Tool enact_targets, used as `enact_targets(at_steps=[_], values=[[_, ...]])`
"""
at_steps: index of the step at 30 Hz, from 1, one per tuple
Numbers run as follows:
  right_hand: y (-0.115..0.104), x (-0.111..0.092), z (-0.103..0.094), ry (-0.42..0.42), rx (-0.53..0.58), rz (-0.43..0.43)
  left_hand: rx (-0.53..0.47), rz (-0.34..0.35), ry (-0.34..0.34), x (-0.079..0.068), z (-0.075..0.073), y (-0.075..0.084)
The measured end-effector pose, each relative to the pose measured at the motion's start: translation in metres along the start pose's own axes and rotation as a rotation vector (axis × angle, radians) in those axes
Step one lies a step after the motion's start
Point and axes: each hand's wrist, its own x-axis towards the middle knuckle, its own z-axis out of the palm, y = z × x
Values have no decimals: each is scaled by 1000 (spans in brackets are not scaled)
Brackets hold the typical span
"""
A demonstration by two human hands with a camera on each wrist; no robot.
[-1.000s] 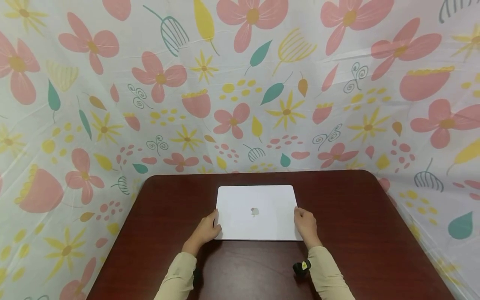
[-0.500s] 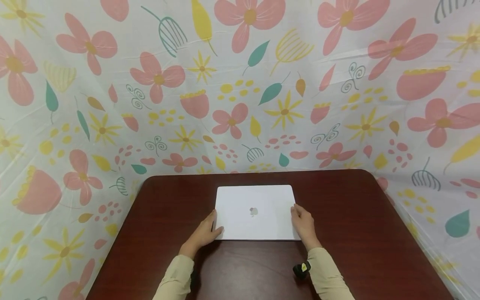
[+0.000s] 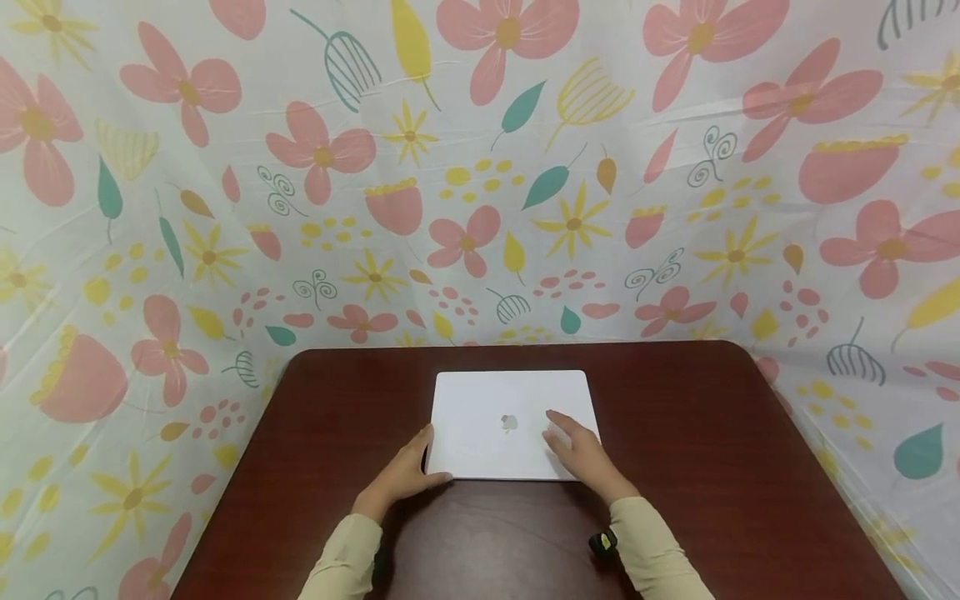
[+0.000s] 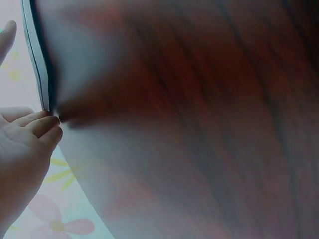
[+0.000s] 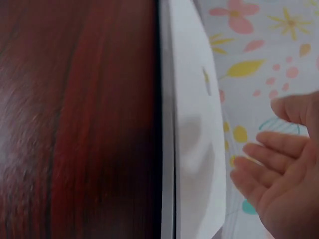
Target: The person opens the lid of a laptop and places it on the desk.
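Your MacBook (image 3: 480,442): plain silver-white, Apple logo (image 3: 509,424) shiny grey with pinkish tint. Your sleeves (image 3: 658,543): solid beige. Your table (image 3: 697,433): dark red-brown, streaky wood grain. Fabric backdrop (image 3: 495,183) facing you: white, printed pink flowers (image 3: 322,156), yellow blooms (image 3: 573,224), teal leaves (image 3: 546,187).

One laptop (image 3: 472,400), closed, lid (image 3: 472,454) up, lying on the counter (image 3: 345,400). Lid is plain, reads white to pale silver, rounded corners, with a small shiny apple logo (image 3: 509,424) at centre. Logo's finer detail too small to make out from the head view. Body is thin; right wrist view shows a grey edge (image 5: 168,149) with a dark seam running along it between lid and base. Soft grey patches on the lid there. Pose: long sides run left-right, roughly parallel to the counter's far edge and near it, about midway between the counter's sides.
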Motion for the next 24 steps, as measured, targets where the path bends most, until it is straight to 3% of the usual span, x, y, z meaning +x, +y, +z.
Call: enact_targets(at_steps=[7,14,24], values=[[-4,-4,11,-167,-131,-205,38,5,-20,-2,0,-3],[-4,-7,16,-322,-277,-265,72,27,-9,0,2,-4],[1,-5,15,-300,-454,-405,80,38,-3,-2,1,0]])
